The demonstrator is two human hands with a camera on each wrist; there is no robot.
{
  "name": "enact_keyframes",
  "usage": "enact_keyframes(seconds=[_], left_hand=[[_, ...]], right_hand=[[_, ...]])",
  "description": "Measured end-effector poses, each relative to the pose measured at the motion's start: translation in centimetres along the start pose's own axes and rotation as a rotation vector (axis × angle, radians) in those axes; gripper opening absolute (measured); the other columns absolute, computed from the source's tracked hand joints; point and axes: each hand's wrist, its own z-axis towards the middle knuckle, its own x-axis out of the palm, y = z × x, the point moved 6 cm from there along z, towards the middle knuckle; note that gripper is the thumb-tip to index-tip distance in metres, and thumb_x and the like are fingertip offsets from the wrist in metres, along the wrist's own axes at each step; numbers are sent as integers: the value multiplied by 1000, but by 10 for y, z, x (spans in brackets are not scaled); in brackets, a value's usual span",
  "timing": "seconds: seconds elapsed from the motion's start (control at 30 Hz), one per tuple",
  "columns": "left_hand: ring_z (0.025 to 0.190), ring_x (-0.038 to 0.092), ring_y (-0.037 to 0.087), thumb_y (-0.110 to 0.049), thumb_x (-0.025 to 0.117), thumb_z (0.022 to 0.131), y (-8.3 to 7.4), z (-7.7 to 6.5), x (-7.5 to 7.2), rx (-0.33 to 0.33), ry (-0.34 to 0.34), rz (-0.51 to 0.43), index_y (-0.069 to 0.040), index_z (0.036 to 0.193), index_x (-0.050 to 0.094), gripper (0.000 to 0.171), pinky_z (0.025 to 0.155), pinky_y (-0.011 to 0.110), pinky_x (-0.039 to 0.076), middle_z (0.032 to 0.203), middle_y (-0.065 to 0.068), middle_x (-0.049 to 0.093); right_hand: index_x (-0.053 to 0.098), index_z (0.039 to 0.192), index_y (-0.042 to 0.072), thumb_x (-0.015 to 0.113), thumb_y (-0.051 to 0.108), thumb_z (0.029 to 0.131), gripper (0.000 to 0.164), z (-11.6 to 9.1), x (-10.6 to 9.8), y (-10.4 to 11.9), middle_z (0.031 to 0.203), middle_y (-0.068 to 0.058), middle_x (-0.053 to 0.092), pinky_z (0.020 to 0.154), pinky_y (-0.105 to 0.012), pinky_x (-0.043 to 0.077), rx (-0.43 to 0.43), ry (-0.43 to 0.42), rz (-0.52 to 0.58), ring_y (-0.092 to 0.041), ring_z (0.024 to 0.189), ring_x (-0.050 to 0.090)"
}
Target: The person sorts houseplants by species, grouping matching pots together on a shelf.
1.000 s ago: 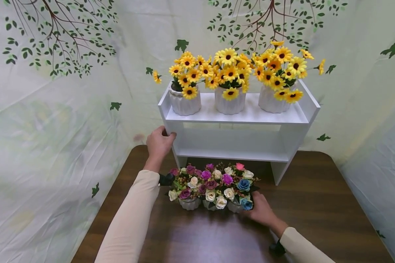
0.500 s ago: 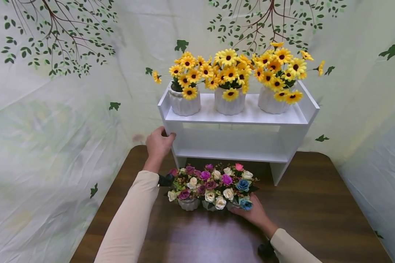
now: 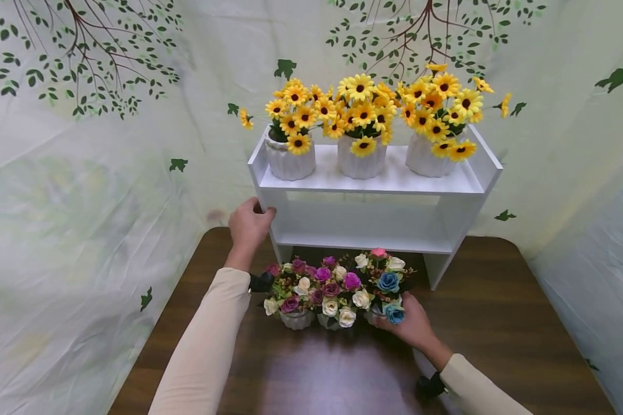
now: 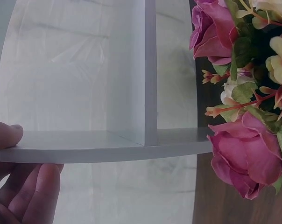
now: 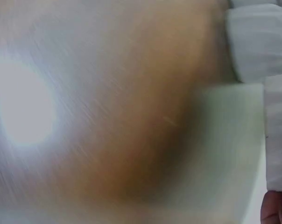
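Note:
My left hand point(image 3: 249, 227) pinches the left side panel of a white two-tier shelf point(image 3: 368, 245); in the left wrist view its thumb point(image 4: 6, 135) lies on one face of the panel and the fingers on the other. With my right hand point(image 3: 414, 325) I grip the right-hand pot of artificial roses point(image 3: 389, 282), which has blue, white and pink blooms. Two more rose pots stand to its left: a middle one point(image 3: 330, 289) and a left one point(image 3: 297, 319), both in white ribbed pots. In the right wrist view, fingertips point(image 5: 275, 207) show beside a white pot point(image 5: 278, 135).
Three white pots of yellow daisy-like flowers point(image 3: 362, 109) stand on the shelf's top board point(image 3: 326, 154). Its lower board point(image 3: 363, 241) runs behind the roses. The shelf stands on a brown wooden table point(image 3: 498, 323), before a leaf-patterned cloth backdrop point(image 3: 207, 86).
My right hand has closed round the right rose pot, which has shifted slightly up and rightward, away from the middle pot. The left hand keeps its grip on the shelf panel.

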Motion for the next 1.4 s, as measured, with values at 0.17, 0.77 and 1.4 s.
enact_keyframes(seconds=[0.17, 0.77, 1.4], left_hand=[[86, 69, 34, -29, 64, 86, 0, 1, -2, 13, -6, 10, -5, 98, 70, 27, 76, 47, 50, 96, 16, 75], [85, 67, 34, -30, 63, 87, 5, 0, -2, -4, 5, 31, -5, 96, 69, 27, 75, 46, 50, 95, 17, 75], [86, 69, 33, -29, 65, 87, 1, -1, -2, -14, 11, 5, -5, 98, 70, 27, 78, 46, 51, 96, 16, 75]], right_hand=[[64, 100, 5, 87, 36, 65, 52, 10, -39, 31, 89, -8, 62, 63, -29, 43, -122, 5, -9, -12, 76, 51], [54, 127, 5, 85, 39, 70, 73, 57, -88, 92, 113, -15, 68, 81, -44, 51, -147, 31, -37, -28, 98, 63], [45, 139, 8, 85, 45, 69, 88, 115, -44, 132, 130, -15, 62, 97, -51, 49, -37, 47, 90, -34, 118, 61]])
